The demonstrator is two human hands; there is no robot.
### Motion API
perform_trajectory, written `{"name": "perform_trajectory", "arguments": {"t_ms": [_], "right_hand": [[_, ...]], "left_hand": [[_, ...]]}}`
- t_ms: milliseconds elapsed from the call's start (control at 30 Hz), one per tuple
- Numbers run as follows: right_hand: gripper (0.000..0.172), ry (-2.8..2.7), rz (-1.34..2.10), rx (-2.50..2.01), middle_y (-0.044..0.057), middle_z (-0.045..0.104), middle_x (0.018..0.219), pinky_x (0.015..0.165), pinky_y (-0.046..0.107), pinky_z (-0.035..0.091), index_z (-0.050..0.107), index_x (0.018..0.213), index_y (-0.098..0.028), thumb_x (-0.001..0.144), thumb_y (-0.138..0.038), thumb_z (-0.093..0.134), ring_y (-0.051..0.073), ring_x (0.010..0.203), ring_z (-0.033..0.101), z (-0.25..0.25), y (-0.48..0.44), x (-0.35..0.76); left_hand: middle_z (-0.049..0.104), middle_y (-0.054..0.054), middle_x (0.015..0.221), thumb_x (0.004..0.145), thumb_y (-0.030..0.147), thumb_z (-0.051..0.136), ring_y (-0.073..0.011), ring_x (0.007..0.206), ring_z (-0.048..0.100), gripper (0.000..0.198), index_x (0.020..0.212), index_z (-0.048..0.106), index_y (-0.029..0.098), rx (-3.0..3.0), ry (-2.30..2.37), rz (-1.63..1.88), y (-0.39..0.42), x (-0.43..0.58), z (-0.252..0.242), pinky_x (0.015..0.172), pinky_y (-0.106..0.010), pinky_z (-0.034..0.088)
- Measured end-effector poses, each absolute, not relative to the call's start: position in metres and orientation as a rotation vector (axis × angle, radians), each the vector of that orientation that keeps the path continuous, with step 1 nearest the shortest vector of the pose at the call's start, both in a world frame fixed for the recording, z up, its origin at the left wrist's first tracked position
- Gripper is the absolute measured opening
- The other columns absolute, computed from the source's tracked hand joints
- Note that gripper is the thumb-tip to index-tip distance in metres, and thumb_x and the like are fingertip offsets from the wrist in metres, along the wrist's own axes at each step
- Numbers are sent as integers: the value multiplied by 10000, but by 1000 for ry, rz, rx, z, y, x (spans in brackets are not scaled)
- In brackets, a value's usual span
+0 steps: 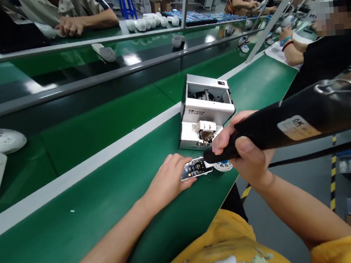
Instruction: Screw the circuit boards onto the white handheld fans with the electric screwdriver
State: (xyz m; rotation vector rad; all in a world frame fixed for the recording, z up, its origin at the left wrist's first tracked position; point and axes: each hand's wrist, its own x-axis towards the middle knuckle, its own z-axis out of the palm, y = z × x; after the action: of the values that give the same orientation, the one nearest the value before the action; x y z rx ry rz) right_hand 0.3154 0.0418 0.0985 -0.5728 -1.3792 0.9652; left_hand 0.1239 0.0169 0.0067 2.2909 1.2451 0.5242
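My left hand (171, 174) grips the handle of a white handheld fan lying on the green bench, its fingers along one edge and the thumb along the other. The handle lies open and shows a dark circuit board (193, 168). The fan's round slotted head (223, 167) has a blue part at its centre and is partly covered. My right hand (246, 150) is wrapped round a black electric screwdriver (263, 128) with a 6K label. The screwdriver's nose points down at the fan, near where handle and head meet; its tip is hidden.
Just behind my hands stands a silver screw feeder (205, 109). A conveyor belt (117, 124) runs alongside the bench, with a white fan (1, 157) at the left. Across the line a person's hand (71, 26) rests near white parts. Another person (324, 55) works at the right.
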Motion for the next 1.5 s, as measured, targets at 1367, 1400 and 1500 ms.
{"name": "perform_trajectory", "arguments": {"t_ms": [1367, 1400, 1500], "right_hand": [[290, -1375, 963, -655, -35, 640, 674, 516, 372, 514, 599, 1054, -263, 853, -407, 750, 177, 511, 589, 125, 34, 318], [293, -1385, 993, -647, -32, 653, 693, 519, 368, 516, 594, 1071, -259, 860, -398, 743, 177, 523, 600, 122, 27, 322], [278, -1364, 1039, -634, -19, 675, 718, 541, 368, 527, 585, 1093, -241, 879, -355, 723, 181, 551, 621, 111, 15, 329]], "left_hand": [[638, -82, 1078, 839, 313, 791, -274, 1009, 583, 482, 1256, 594, 173, 2329, 1244, 530, 17, 124, 2, 879, -422, 529], [637, -81, 1075, 837, 316, 793, -276, 1012, 583, 485, 1257, 596, 175, 2327, 1244, 529, 17, 124, 2, 882, -424, 528], [634, -80, 1073, 837, 319, 792, -278, 1015, 585, 485, 1259, 600, 177, 2314, 1254, 523, 18, 125, 3, 884, -424, 526]]}}
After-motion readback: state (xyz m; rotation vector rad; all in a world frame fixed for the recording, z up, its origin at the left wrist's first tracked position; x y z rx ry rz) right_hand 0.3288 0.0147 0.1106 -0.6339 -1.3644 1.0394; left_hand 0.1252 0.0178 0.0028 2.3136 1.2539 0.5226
